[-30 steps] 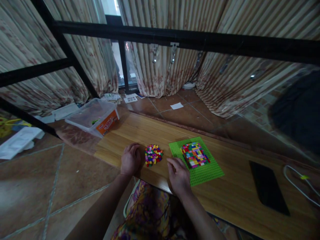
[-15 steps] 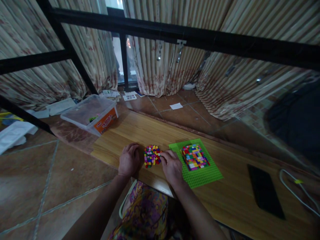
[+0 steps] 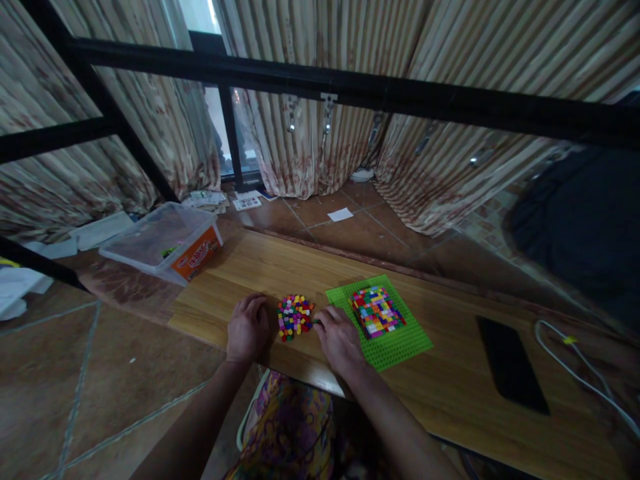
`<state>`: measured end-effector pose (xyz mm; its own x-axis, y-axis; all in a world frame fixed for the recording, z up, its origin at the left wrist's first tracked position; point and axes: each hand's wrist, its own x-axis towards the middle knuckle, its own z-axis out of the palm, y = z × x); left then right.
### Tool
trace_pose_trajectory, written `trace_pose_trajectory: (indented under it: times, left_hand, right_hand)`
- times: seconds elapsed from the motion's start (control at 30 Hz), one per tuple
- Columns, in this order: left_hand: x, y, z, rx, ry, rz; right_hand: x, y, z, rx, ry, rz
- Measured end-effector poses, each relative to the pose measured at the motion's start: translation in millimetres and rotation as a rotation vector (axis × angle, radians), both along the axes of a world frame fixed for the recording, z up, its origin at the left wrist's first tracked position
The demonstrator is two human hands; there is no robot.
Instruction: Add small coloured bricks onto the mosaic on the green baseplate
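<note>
Wooden desk [image 3: 450, 373]: right hand [image 3: 341, 339], fingers pinching green block [image 3: 316, 322], right of brick pile [image 3: 294, 317]; left hand [image 3: 247, 330] left of pile, fingers curled, cannot tell if holding.

Dim room, pale daylight from upper-left window [image 3: 203, 15], soft glare on near edge of table [image 3: 225, 273], wide-angle stretching

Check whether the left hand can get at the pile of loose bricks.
Probably yes: the left hand is just beside the pile of loose bricks, with nothing visible between them.
</note>
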<state>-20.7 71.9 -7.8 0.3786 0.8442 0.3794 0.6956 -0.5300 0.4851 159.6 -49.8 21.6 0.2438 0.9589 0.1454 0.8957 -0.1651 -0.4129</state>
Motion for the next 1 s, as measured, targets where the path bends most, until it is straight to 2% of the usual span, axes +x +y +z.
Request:
trace_pose_trajectory:
  times: [0.23, 0.4, 0.63, 0.83, 1.0]
  left_hand:
    - [-0.4, 0.9, -1.2, 0.0, -0.002, -0.004]
    - [-0.6, 1.2, -2.3, 0.015, -0.001, 0.005]
    - [1.6, -0.4, 3.4, -0.012, 0.0, 0.006]
    - [1.2, -0.4, 3.2, -0.01, -0.005, 0.003]
    - [0.5, 1.2, 2.5, -0.01, 0.0, 0.007]
  right_hand:
    - [8.3, 12.8, 12.1, -0.134, 0.033, 0.033]
    - [6.9, 13.7, 12.0, -0.143, 0.034, 0.004]
    - [7.2, 3.4, 7.3, 0.02, 0.165, -0.009]
    - [4.3, 3.0, 4.7, 0.068, 0.138, -0.039]
    - [-0.9, -26.6, 14.1, 0.227, 0.31, -0.054]
